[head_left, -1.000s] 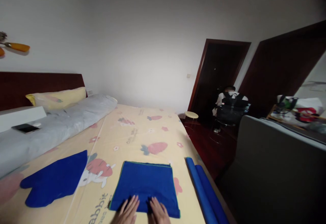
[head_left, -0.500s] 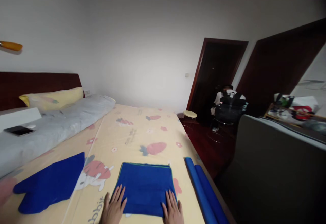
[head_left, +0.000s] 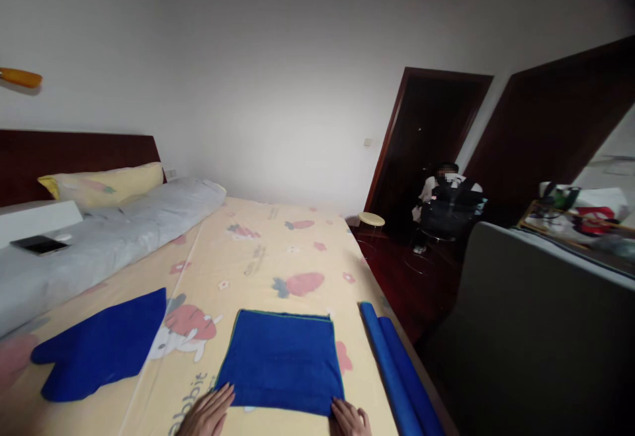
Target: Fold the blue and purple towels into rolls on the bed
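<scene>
A folded blue cloth [head_left: 282,360] with green edging lies flat on the patterned bed sheet in front of me. At its near left corner rests my left hand [head_left: 208,413], fingers stretched out and close together, thumb hidden. My right hand [head_left: 350,417] has its fingers bent over the near right corner, closed on the cloth's edge; its thumb is mostly hidden. To the left lies another blue cloth [head_left: 106,343], loosely spread with an irregular outline. Two rolled blue cloths [head_left: 391,370] lie side by side along the bed's right edge.
A grey bundled cover [head_left: 149,224] and a yellow pillow [head_left: 106,188] lie by the headboard, with a phone [head_left: 38,245] on the cover. Beyond the bed are a round stool [head_left: 371,219] and a seated person [head_left: 427,191]. A dark panel [head_left: 526,330] stands right of the bed.
Both hands have drawn back toward me, from lying flat on the cloth to its near corners. My right fingers have bent at the edge. The view has shifted slightly.
</scene>
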`<state>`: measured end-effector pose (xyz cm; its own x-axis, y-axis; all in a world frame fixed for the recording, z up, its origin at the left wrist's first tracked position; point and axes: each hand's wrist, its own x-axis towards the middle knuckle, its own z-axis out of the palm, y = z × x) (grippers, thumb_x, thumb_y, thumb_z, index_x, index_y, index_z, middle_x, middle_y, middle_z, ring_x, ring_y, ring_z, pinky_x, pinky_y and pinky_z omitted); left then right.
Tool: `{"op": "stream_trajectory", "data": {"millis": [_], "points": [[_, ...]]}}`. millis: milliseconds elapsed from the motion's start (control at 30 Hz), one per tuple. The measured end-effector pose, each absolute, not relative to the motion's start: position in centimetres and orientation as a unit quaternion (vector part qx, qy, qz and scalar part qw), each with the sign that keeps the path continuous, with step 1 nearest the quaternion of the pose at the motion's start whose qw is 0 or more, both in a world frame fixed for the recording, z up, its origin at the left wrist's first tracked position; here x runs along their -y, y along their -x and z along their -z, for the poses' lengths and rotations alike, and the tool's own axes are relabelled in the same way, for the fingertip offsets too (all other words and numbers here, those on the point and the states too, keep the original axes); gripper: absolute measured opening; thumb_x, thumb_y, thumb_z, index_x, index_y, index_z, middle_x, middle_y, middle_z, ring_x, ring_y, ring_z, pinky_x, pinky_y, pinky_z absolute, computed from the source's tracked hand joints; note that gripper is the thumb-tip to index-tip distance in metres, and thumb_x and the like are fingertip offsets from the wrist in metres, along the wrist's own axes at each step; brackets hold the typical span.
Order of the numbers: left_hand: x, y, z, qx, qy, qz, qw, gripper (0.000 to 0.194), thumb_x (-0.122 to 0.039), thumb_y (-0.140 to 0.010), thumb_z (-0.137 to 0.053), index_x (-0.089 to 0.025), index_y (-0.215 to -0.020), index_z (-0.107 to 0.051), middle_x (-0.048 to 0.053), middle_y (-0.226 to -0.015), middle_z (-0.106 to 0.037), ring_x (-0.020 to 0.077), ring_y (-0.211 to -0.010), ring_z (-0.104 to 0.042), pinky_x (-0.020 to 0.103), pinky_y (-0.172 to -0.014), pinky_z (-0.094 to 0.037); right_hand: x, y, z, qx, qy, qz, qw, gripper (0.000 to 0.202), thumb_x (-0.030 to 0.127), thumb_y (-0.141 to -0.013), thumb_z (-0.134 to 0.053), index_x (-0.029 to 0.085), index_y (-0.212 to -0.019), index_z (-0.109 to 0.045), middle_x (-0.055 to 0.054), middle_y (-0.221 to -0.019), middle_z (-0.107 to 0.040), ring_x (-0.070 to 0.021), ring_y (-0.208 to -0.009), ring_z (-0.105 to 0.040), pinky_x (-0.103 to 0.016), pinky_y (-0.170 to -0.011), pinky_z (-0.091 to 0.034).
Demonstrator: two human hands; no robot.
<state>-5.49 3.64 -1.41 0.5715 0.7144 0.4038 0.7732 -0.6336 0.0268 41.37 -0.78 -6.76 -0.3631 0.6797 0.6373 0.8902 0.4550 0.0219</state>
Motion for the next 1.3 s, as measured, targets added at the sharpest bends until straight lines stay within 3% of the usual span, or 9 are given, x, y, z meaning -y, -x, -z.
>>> {"op": "stream_trajectory", "data": {"millis": [167, 367, 533, 633, 900, 1033, 1133, 1233, 1300], "points": [[-4.9, 6.1, 0.7, 0.486, 0.851, 0.196, 0.047, 0.042, -0.019, -0.087, -0.049, -0.041, -0.118, -0.066, -0.006, -0.112, -0.075, 0.0169, -0.106, -0.066, 0.032, -0.096, -0.051, -0.2, -41.2, 3.3, 0.798, 0.544, 0.077, 0.247, 0.038, 0.008, -0.076, -0.047, 0.029, -0.098, -0.07, 0.002, -0.091, -0.075, -0.0166, -0.08, -0.066, -0.029, -0.074, -0.042], [-6.8, 2.5, -3.5, 0.598, 0.796, 0.089, -0.029, 0.037, -0.016, -0.085, -0.041, -0.03, -0.105, -0.068, 0.001, -0.108, -0.071, 0.019, -0.108, -0.059, 0.039, -0.102, -0.038, -1.5, -38.4, -1.0, 0.714, 0.667, 0.024, 0.21, 0.02, 0.021, -0.079, -0.051, 0.027, -0.082, -0.069, -0.004, -0.098, -0.07, -0.0241, -0.094, -0.062, -0.037, -0.084, -0.042], [-8.5, 0.8, -4.3, 0.673, 0.739, 0.028, -0.034, 0.043, -0.013, -0.081, -0.04, -0.023, -0.116, -0.064, 0.008, -0.121, -0.066, 0.0254, -0.123, -0.05, 0.049, -0.106, -0.028, -3.0, -37.7, -1.5, 0.664, 0.732, 0.034, 0.151, 0.041, 0.005, -0.075, -0.042, 0.021, -0.102, -0.068, -0.011, -0.109, -0.069, -0.029, -0.107, -0.06, -0.044, -0.092, -0.041], [-8.4, -0.6, -3.2, 0.675, 0.736, 0.049, -0.02, 0.054, -0.006, -0.078, -0.038, -0.022, -0.125, -0.06, 0.011, -0.134, -0.059, 0.028, -0.129, -0.045, 0.054, -0.108, -0.025, -3.6, -36.6, -0.1, 0.705, 0.679, 0.053, 0.198, 0.045, 0.004, -0.076, -0.042, 0.025, -0.107, -0.067, -0.007, -0.111, -0.07, -0.0263, -0.106, -0.062, -0.042, -0.094, -0.042], [-7.2, -7.4, 0.2, 0.441, 0.879, 0.131, -0.125, 0.07, -0.001, -0.08, -0.032, -0.035, -0.14, -0.048, -0.005, -0.143, -0.056, 0.0112, -0.13, -0.05, 0.03, -0.113, -0.038, -4.6, -26.7, 2.8, 0.796, 0.533, -0.022, 0.285, 0.053, 0.009, -0.079, -0.046, 0.027, -0.127, -0.06, -0.001, -0.125, -0.068, -0.019, -0.115, -0.063, -0.033, -0.102, -0.043], [-7.7, -2.7, 1.2, 0.435, 0.887, 0.142, -0.053, 0.059, -0.015, -0.094, -0.031, -0.039, -0.149, -0.03, -0.004, -0.154, -0.041, 0.0124, -0.14, -0.04, 0.035, -0.114, -0.037, -4.1, -31.5, 3.3, 0.798, 0.541, 0.035, 0.262, 0.044, 0.023, -0.091, -0.047, 0.029, -0.135, -0.055, -0.002, -0.135, -0.061, -0.0213, -0.122, -0.059, -0.034, -0.099, -0.047], [-8.1, 1.5, 1.8, 0.515, 0.846, 0.137, 0.029, 0.051, -0.025, -0.098, -0.033, -0.038, -0.147, -0.034, 0.0, -0.153, -0.042, 0.018, -0.14, -0.041, 0.044, -0.112, -0.038, -3.5, -36.4, 3.8, 0.778, 0.557, 0.103, 0.271, 0.044, 0.033, -0.095, -0.047, 0.029, -0.138, -0.052, -0.004, -0.137, -0.058, -0.024, -0.123, -0.058, -0.037, -0.098, -0.05], [-8.2, 1.8, 2.2, 0.569, 0.806, 0.145, 0.079, 0.055, -0.016, -0.093, -0.033, -0.033, -0.144, -0.041, 0.004, -0.154, -0.04, 0.0233, -0.141, -0.039, 0.055, -0.114, -0.033, -3.6, -36.7, 4.0, 0.766, 0.562, 0.124, 0.286, 0.048, 0.032, -0.091, -0.05, 0.025, -0.138, -0.052, -0.008, -0.139, -0.056, -0.0285, -0.126, -0.055, -0.043, -0.101, -0.048], [-8.1, -0.7, 2.1, 0.539, 0.824, 0.159, 0.076, 0.065, -0.005, -0.086, -0.032, -0.032, -0.145, -0.04, 0.002, -0.154, -0.039, 0.0206, -0.142, -0.037, 0.05, -0.116, -0.034, -4.1, -33.9, 3.7, 0.78, 0.553, 0.087, 0.281, 0.051, 0.027, -0.087, -0.052, 0.024, -0.138, -0.052, -0.009, -0.141, -0.053, -0.0294, -0.129, -0.052, -0.045, -0.103, -0.047]]}}
